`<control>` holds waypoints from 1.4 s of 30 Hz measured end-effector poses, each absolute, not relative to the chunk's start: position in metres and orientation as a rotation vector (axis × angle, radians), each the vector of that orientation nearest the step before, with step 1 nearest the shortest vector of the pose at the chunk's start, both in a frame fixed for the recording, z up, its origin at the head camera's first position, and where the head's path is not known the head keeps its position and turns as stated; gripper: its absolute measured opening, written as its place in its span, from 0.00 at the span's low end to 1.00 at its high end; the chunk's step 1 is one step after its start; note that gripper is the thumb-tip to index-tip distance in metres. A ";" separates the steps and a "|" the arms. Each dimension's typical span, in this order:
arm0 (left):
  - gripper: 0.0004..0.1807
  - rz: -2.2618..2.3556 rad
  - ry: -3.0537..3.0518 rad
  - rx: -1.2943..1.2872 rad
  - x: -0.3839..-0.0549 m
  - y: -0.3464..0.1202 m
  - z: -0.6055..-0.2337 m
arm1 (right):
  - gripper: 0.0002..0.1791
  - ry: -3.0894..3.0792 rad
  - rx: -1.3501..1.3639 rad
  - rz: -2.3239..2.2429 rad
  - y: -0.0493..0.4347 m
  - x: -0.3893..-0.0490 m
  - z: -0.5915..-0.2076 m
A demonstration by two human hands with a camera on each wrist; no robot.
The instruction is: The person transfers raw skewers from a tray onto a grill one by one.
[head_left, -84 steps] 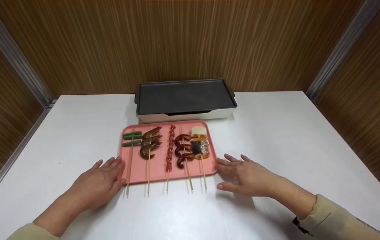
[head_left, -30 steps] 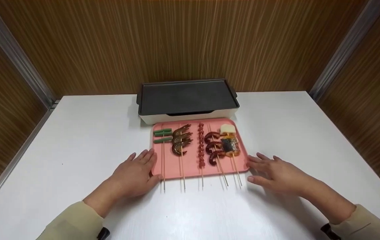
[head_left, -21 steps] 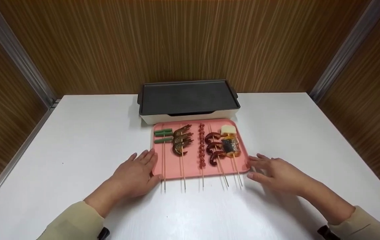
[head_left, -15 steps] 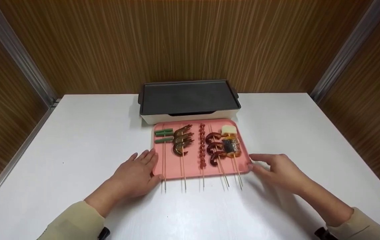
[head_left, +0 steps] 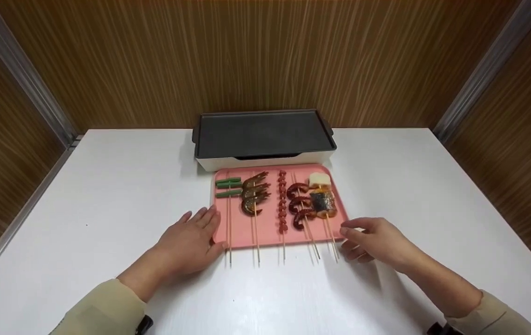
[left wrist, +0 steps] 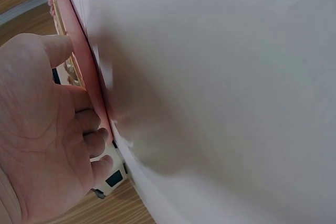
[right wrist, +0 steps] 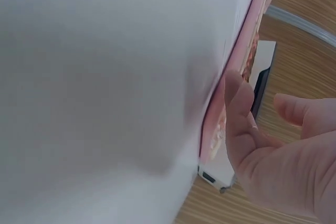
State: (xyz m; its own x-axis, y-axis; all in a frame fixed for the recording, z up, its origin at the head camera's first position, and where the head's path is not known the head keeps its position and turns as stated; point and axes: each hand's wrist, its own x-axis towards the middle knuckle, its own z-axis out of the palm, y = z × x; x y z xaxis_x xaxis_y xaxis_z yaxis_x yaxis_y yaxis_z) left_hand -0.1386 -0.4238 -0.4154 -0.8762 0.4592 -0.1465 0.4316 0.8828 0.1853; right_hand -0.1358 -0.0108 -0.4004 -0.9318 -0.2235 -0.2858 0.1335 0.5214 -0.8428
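Observation:
In the head view a pink tray [head_left: 267, 238] lies on the table, bearing skewers whose sticks overhang its front edge. From left to right they hold green vegetable pieces [head_left: 229, 193], shrimps [head_left: 252, 194], small red meat pieces [head_left: 282, 204], dark red curled tentacles [head_left: 300, 204], and a fish-like piece [head_left: 323, 204] below a white block [head_left: 319, 180]. My left hand [head_left: 186, 244] rests with extended fingers against the tray's front left corner. At the front right corner is my right hand [head_left: 381, 242], fingers loosely bent, thumb apart from them in the right wrist view, holding nothing.
A flat black griddle [head_left: 265, 135] on a white base stands just behind the tray, near the back wooden panel [head_left: 265, 56]. Wooden side panels with metal corner rails [head_left: 484, 70] enclose the white table [head_left: 121, 186].
Earlier, both hands slid the tray rightward, to just in front of the griddle. Since then my right hand has come off the tray's side and shifted slightly leftward, fingers bending. My left hand stays put.

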 end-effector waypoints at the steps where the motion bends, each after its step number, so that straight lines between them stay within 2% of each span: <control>1: 0.42 0.216 2.865 0.684 -0.139 -0.424 -0.415 | 0.31 2.376 -0.055 -1.394 -0.012 -0.136 -0.402; 9: 0.42 0.205 2.860 0.675 -0.138 -0.423 -0.414 | 0.34 2.203 0.047 -1.504 -0.021 -0.138 -0.406; 21: 0.42 0.238 2.862 0.673 -0.136 -0.425 -0.417 | 0.32 2.105 0.092 -1.560 -0.025 -0.142 -0.411; 36: 0.43 0.237 2.872 0.680 -0.137 -0.425 -0.416 | 0.17 2.001 0.037 -1.683 -0.014 -0.141 -0.407; 42: 0.42 0.230 2.880 0.700 -0.138 -0.424 -0.417 | 0.16 2.009 0.040 -1.698 -0.012 -0.141 -0.404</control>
